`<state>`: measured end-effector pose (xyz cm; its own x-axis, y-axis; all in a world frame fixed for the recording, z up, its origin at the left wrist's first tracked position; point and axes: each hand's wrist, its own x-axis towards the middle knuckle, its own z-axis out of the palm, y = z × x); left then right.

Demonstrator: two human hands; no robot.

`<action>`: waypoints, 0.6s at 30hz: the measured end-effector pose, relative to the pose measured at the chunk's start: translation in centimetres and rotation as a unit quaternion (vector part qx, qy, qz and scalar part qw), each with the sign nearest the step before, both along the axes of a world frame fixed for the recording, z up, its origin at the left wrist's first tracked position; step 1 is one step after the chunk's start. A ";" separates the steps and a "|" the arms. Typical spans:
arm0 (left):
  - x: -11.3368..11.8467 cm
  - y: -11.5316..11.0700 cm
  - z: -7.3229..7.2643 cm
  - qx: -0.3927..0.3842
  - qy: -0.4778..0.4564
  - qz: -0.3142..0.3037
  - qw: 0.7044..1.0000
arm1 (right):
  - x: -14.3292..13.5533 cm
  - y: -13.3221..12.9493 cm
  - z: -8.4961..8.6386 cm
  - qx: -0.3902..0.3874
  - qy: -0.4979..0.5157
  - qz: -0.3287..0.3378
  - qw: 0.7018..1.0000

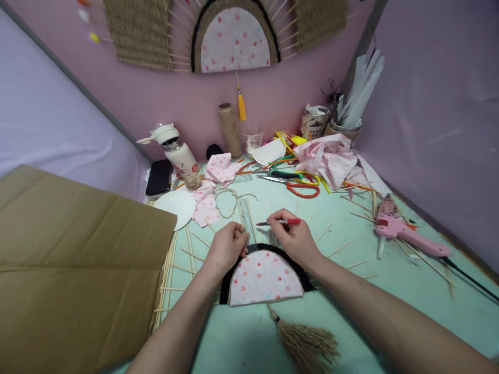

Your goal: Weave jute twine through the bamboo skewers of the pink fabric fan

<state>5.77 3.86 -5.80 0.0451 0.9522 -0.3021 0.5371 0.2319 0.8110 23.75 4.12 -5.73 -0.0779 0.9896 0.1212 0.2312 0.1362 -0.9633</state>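
My left hand pinches the near end of a clear ruler, which points away from me over thin wooden sticks. In my right hand is a red pen, held just right of the ruler with its tip pointing left. Beneath both hands lies a half-round piece of pink dotted fabric edged by a black band. Sticks fan out from that band. A twine tassel rests below its straight edge.
Cardboard covers the left side. Orange-handled scissors, fabric scraps, a twine roll and a white bottle stand or lie at the back. At right sits a pink glue gun with its cord. A similar half-round hanging is on the wall.
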 end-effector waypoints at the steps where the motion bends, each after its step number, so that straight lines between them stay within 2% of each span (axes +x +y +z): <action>1: 0.0 0.0 0.1 -0.002 0.000 0.000 1.000 | 0.0 0.0 0.0 -0.003 -0.002 0.002 1.000; 8: 0.0 -0.1 0.1 -0.002 -0.001 0.001 1.000 | -0.1 -0.1 -0.1 -0.011 -0.014 0.010 1.000; 13: -0.1 -0.2 -0.1 0.003 -0.005 -0.001 1.000 | 0.0 -0.1 -0.1 -0.009 0.024 -0.008 1.000; 18: 0.0 -0.1 0.1 -0.005 0.001 0.003 1.000 | -0.2 -0.1 -0.2 -0.002 -0.018 0.000 1.000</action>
<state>5.75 3.78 -5.73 0.0388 0.9492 -0.3123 0.5367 0.2438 0.8078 23.56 4.01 -5.91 -0.0820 0.9900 0.1147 0.2666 0.1327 -0.9546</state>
